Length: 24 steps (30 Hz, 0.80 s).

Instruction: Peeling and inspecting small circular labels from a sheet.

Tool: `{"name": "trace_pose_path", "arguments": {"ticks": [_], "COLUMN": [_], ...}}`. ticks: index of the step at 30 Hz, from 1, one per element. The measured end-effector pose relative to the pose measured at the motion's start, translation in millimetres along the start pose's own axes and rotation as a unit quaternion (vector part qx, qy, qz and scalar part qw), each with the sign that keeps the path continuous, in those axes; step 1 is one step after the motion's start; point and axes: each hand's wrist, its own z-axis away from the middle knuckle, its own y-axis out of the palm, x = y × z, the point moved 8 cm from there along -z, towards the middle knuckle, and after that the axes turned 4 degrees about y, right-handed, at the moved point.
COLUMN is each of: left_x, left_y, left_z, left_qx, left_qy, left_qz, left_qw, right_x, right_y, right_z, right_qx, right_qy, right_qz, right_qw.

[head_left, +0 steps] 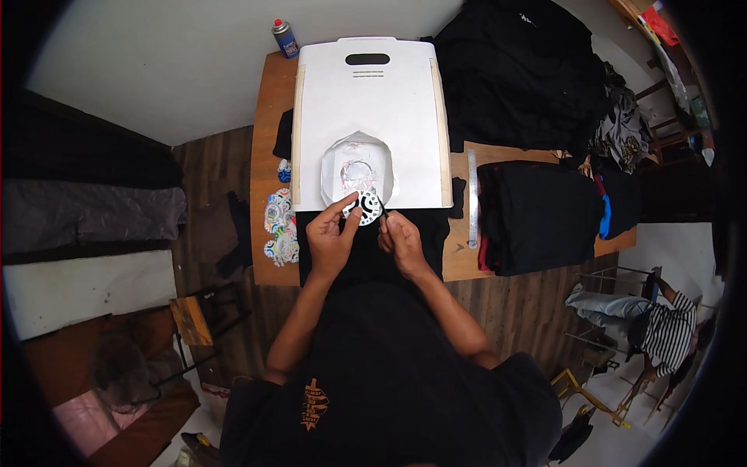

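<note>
Between the thumb and fingers of my left hand (331,240) is a round white patch with black markings (364,208), perhaps a sticker or transfer. My right hand (402,243) is closed around a thin dark tool (383,210) whose tip meets the patch's right edge; its exact kind is too small to tell. Both hands are just over the near edge of a large white panel (369,109) with a dark handle slot. Beyond the patch, a translucent whitish sheet or shallow tray (334,159) with faint printing lies on the panel. Black fabric (366,257) spreads beneath my hands.
Several round colourful patches (280,222) lie at the wooden table's (270,101) left edge. A spray can (285,39) stands at the back left. On the right are a metal ruler (472,198), folded black garments (537,218) and a heap of black clothes (529,78). A person (665,331) is farther right.
</note>
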Motion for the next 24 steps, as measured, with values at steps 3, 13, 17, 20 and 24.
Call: {"name": "trace_pose_path", "arguments": {"ticks": [3,13,17,20,24], "left_x": [-4.1,-4.0,-2.8,-2.0,-4.3], "left_y": [1.8,1.2,0.4,-0.3,0.9], "left_z": [-0.6,-0.7,-0.7,-0.1,0.2], "left_qx": [0.004,0.000,0.003,0.005,0.005], "left_qy": [0.013,0.004,0.009,0.011,0.010], "left_qz": [-0.003,-0.004,-0.007,-0.009,-0.003], "left_qw": [1.000,1.000,1.000,1.000,1.000], "right_x": [-2.6,-2.6,-0.7,-1.1,0.7], "right_y": [-1.3,1.2,2.5,2.8,4.1], "right_z": [-1.0,0.8,0.7,1.0,2.3], "right_qx": [0.000,0.013,0.014,0.016,0.016], "right_qy": [0.006,0.021,0.015,0.016,0.018], "right_qz": [-0.018,-0.008,-0.009,-0.018,-0.019], "right_qw": [1.000,1.000,1.000,1.000,1.000]}}
